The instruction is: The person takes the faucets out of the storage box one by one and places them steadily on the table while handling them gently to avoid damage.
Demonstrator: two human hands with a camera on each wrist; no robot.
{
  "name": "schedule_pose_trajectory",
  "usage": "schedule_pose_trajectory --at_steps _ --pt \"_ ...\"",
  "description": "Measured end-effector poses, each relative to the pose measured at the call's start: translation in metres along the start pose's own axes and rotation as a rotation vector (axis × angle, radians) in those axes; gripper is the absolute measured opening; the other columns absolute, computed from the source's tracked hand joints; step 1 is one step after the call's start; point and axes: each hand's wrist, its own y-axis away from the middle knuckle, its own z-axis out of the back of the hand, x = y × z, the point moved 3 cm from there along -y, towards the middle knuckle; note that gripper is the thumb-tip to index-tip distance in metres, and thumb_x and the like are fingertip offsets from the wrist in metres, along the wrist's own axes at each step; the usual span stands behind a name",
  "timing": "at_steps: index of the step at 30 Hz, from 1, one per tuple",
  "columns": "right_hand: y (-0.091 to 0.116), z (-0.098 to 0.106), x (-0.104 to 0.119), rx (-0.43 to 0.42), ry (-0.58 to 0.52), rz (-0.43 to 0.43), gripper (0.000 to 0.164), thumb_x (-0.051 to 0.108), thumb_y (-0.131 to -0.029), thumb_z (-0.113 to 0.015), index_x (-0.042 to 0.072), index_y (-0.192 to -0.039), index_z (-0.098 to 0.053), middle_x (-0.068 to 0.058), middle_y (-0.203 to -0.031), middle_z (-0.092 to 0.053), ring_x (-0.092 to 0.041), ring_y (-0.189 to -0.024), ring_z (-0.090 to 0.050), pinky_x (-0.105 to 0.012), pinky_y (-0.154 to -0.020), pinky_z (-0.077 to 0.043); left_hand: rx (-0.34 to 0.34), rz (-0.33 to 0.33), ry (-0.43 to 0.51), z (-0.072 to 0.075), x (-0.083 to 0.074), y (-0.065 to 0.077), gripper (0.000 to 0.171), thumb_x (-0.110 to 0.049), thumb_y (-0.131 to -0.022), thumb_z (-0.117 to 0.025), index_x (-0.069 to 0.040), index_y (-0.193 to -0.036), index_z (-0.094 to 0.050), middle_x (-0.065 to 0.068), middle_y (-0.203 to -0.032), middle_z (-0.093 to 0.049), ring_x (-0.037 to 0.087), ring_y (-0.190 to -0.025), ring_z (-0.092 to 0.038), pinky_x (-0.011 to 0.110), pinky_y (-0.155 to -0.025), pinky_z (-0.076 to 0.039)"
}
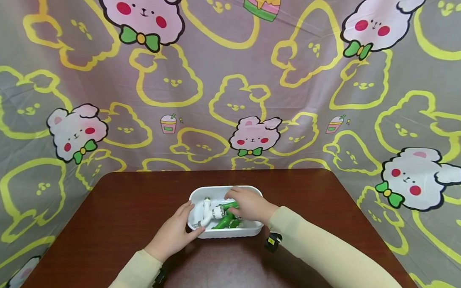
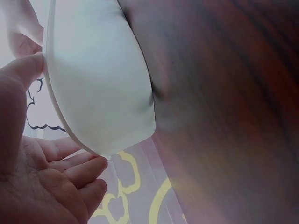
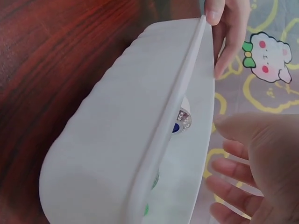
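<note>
A white plastic tub point(image 1: 231, 234) stands on the table, holding white pipe fittings point(image 1: 207, 215) with metal ends and green pieces point(image 1: 224, 222) that look like plumbing parts. At the tub's left end, my left hand point(image 1: 174, 233) grips the rim, thumb at the near side and fingers round the far side. My right hand point(image 1: 251, 205) reaches over the tub's right half, its fingers above the green pieces and partly hiding them. In the right wrist view the fingers of this hand point(image 3: 247, 168) are spread and loosely bent, with nothing between them. One metal fitting end point(image 3: 183, 120) shows past the rim.
The dark reddish-brown table point(image 1: 136, 208) has rounded far corners. Behind and beside it hangs a grey cloth point(image 1: 218, 63) printed with rabbits and yellow outlines. A small black device point(image 1: 273, 242) is strapped at the right wrist.
</note>
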Motion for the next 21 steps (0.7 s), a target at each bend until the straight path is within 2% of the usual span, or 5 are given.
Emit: schedule_pose_trajectory --at_steps 9,21 --pt "-0.014 -0.004 0.001 0.11 0.045 -0.056 0.046 0.039 -0.094 -0.077 0.013 -0.13 -0.067 -0.005 -0.131 -0.066 -0.021 -0.118 -0.066 -0.038 -0.101 -0.054 -0.01 -0.011 -0.006 0.0 0.001 0.0 0.084 -0.045 -0.088 -0.081 0.006 -0.146 -0.049 0.026 -0.154 -0.047 0.04 -0.128 -0.061 0.051 -0.102 -0.054" --pt "-0.026 -0.018 0.011 0.11 0.084 0.015 0.053 0.041 -0.089 -0.081 0.011 -0.13 -0.067 -0.003 -0.127 -0.067 -0.019 -0.116 -0.066 -0.034 -0.103 -0.053 -0.027 -0.034 0.004 0.0 0.001 0.001 0.083 -0.043 -0.087 -0.082 0.007 -0.145 -0.05 0.026 -0.153 -0.048 0.039 -0.126 -0.062 0.05 -0.101 -0.054"
